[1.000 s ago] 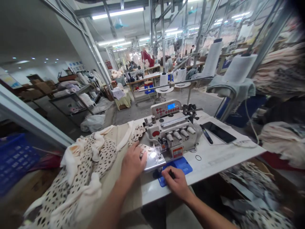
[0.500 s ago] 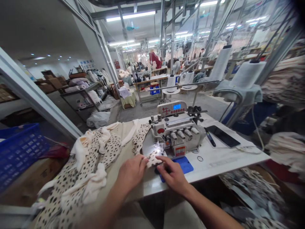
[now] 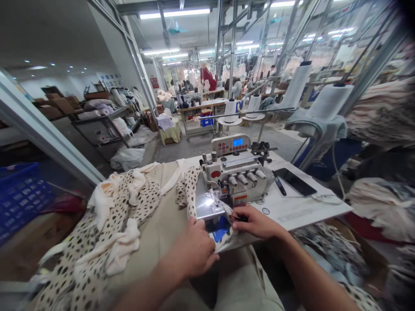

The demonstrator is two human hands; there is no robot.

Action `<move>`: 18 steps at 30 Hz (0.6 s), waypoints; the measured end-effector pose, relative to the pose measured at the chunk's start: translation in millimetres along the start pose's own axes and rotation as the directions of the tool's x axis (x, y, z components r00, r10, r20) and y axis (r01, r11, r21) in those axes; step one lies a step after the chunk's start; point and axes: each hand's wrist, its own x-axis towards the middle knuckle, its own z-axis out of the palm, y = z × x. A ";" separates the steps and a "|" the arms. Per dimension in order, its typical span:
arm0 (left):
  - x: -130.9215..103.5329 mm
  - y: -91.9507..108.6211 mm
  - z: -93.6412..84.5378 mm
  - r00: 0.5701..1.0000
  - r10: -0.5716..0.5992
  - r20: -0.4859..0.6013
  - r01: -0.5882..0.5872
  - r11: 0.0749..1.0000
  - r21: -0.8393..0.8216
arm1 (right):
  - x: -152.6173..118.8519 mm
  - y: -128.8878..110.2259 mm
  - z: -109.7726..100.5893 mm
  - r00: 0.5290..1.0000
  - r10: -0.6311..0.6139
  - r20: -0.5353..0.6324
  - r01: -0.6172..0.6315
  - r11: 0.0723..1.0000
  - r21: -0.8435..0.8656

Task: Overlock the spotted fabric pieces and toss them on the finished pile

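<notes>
In front of the overlock sewing machine, my right hand is closed around a small black tool whose working end I cannot make out. Beside its fingers, a narrow piece of spotted fabric hangs from the presser foot area over the table's front edge. My left hand, slightly blurred, is curled at the front edge of the machine bed. Its fingertips meet the lower end of a spotted cloth draped along the bed's left side; what its fingers hold is hidden.
Spotted garment pieces with cream trim lie heaped on the left. A phone, a dark pen-like tool and a black ring lie right of the machine. Thread cones stand behind; a blue basket is far left.
My hands have moved apart, the left down toward me, the right to the right. The spotted fabric formerly between both hands now hangs near the right. The black tool shows more plainly.
</notes>
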 end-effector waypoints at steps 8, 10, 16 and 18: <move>-10.7 -26.9 -4.1 0.966 0.188 -0.179 -0.192 0.981 -0.008 | -34.4 -12.8 10.1 0.979 0.037 -0.198 -0.052 0.996 -0.073; -16.4 -34.8 -16.2 0.955 0.189 -0.230 -0.206 0.977 -0.052 | -52.3 -25.3 8.9 0.958 0.045 -0.283 -0.076 0.992 -0.098; -26.7 -47.4 -45.8 0.943 0.205 -0.263 -0.285 0.904 -0.320 | -100.3 -54.1 -3.6 0.865 -0.031 -0.501 -0.102 0.967 -0.235; -28.2 -46.8 -46.2 0.931 0.212 -0.298 -0.332 0.833 -0.442 | -111.9 -57.8 -6.8 0.825 -0.072 -0.560 -0.109 0.953 -0.283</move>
